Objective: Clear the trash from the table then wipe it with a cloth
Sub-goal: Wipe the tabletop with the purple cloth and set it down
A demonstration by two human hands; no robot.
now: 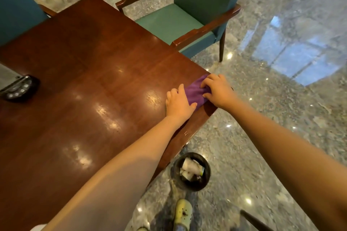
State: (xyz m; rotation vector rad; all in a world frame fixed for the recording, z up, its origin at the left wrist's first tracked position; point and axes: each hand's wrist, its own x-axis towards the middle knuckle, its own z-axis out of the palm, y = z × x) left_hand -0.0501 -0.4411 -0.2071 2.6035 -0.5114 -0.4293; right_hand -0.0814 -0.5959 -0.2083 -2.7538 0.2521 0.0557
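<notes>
A purple cloth (195, 93) lies folded at the right corner of the glossy brown table (84, 84). My left hand (178, 102) lies flat on the cloth's left part, fingers straight, pressing it to the wood. My right hand (218, 91) sits on the cloth's right end with its fingers curled into the fabric. A black bin (190, 171) with white crumpled paper inside stands on the floor below the table's edge.
A black device (18, 88) sits at the table's left edge. A teal armchair (180, 18) stands at the far side, and another teal chair (16, 5) at the far left. My shoe (182, 214) is on the polished stone floor near the bin.
</notes>
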